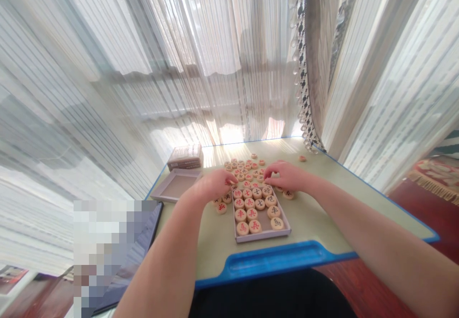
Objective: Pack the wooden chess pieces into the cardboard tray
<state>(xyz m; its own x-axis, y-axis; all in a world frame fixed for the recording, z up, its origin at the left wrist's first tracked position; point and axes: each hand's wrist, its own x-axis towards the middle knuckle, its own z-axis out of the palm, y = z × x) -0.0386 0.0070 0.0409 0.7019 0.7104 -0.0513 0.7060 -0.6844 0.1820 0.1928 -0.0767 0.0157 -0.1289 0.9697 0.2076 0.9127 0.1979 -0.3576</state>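
A shallow open box (263,236) stands in front of me, with round wooden Chinese chess pieces (255,226) in rows, marked in red or black. There is a gap among them near its front. At the box's far left corner, my left hand (217,184) is closed, its fingertips pinched at a Chinese chess piece that they mostly cover. My right hand (285,174) reaches to the far right corner, thumb and fingers closed on another piece, partly hidden. Loose pieces (244,171) lie scattered beyond the box, and several more lie beside it, under and near both hands.
An empty box lid (176,187) lies at the left, with a printed carton (185,156) behind it. One piece (302,158) sits apart at the far right. A tablet-like screen (139,246) stands by the left edge. The green tabletop (340,213) has a blue rim; sheer curtains hang behind.
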